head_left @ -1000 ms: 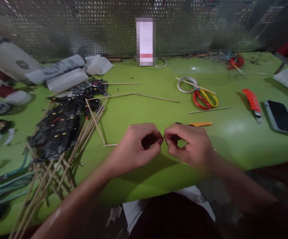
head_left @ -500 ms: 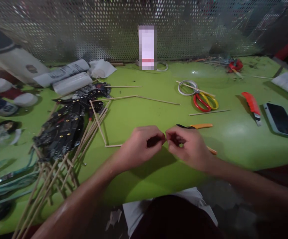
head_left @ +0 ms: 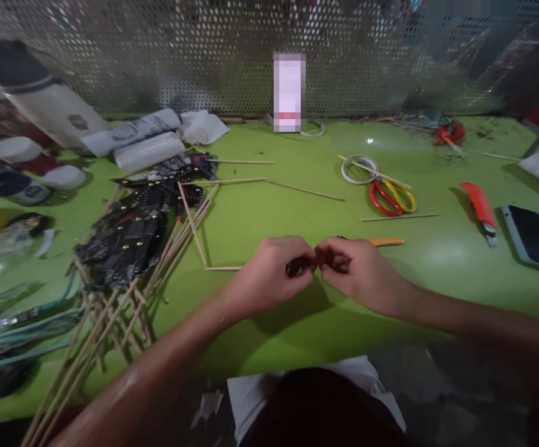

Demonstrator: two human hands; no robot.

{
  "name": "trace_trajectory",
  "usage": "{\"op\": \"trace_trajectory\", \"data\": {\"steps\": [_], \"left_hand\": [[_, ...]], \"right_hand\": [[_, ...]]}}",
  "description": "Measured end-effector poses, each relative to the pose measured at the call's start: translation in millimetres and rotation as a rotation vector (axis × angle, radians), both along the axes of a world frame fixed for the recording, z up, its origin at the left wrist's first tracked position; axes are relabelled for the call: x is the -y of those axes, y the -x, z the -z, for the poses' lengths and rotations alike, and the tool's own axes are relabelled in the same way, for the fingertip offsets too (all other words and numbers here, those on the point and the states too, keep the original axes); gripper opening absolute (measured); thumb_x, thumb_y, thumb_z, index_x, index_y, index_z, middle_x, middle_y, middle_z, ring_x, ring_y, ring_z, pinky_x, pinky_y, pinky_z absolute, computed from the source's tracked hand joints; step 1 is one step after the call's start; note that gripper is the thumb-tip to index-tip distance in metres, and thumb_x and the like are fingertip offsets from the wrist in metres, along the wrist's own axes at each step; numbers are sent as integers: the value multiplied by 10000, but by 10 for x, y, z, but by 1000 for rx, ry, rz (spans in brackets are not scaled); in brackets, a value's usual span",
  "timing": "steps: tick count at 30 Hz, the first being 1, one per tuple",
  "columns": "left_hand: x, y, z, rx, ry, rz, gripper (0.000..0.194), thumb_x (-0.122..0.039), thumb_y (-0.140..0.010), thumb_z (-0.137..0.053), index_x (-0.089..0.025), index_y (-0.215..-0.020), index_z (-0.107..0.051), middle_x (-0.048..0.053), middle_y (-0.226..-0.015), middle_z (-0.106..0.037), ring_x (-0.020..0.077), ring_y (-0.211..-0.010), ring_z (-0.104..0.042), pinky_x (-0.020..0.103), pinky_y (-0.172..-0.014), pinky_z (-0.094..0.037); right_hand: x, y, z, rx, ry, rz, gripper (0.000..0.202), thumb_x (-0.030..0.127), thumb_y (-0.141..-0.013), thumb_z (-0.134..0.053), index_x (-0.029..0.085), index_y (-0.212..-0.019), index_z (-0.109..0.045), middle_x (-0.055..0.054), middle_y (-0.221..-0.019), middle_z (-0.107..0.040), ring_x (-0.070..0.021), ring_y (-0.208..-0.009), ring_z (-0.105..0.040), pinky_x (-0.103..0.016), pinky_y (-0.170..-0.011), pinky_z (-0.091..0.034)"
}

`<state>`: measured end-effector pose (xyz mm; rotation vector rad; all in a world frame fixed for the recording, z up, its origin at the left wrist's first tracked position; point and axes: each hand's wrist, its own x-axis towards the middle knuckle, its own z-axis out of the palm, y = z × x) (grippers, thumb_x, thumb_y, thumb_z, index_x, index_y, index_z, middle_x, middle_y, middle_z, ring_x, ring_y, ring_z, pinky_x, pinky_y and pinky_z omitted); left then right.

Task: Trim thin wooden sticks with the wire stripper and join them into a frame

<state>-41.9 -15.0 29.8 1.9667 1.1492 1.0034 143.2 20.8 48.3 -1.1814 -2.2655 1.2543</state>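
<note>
My left hand (head_left: 274, 276) and my right hand (head_left: 362, 273) meet fingertip to fingertip over the green table (head_left: 269, 323), near its front edge. Both are closed in a pinch around something small and dark; the fingers hide what it is. A thin bamboo stick (head_left: 223, 268) lies on the table and runs from the left into my left hand. An orange-handled tool (head_left: 385, 241) lies just behind my right hand, partly hidden by it.
A black studded shadow-puppet piece (head_left: 134, 230) on a bundle of bamboo sticks (head_left: 111, 323) lies at left. Red and yellow scissors (head_left: 390, 195), a tape ring (head_left: 357, 169), a red utility knife (head_left: 481, 205) and a phone (head_left: 534, 236) lie at right. A perforated metal screen (head_left: 204, 62) closes the back.
Both hands have stayed pinched together and shifted slightly right on the table. The view has drifted, so everything on the table sits a little further right and lower.
</note>
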Motion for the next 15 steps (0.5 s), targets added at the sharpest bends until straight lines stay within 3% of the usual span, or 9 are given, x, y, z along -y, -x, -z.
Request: {"op": "trace_trajectory", "data": {"steps": [3,9,15], "left_hand": [[15,-5,0,2,-29,-39,104,-54,-785,-577,-133,-833,-623,-8,-737,-592,82,-632,-495,193,-581,-375],[-8,16,92,-25,-154,5,229,-46,-822,-587,-165,-1015,-621,26,-944,-588,90,-748,-537,189,-630,-412],[-24,23,149,19,-199,50,190,-36,-847,-565,-168,-959,-645,30,-918,-597,102,-798,-570,201,-690,-450]], "right_hand": [[-78,-11,-70,8,82,-15,29,205,-749,-574,186,-760,-556,19,-648,-580,-100,-559,-511,-232,-515,-396],[-156,8,-121,-105,602,93,27,186,-736,-550,187,-762,-559,94,-447,-420,-49,-375,-324,-198,-371,-226],[-153,-23,-50,-232,764,101,56,145,-706,-573,161,-757,-589,77,-532,-454,-25,-396,-361,-182,-369,-193]]}}
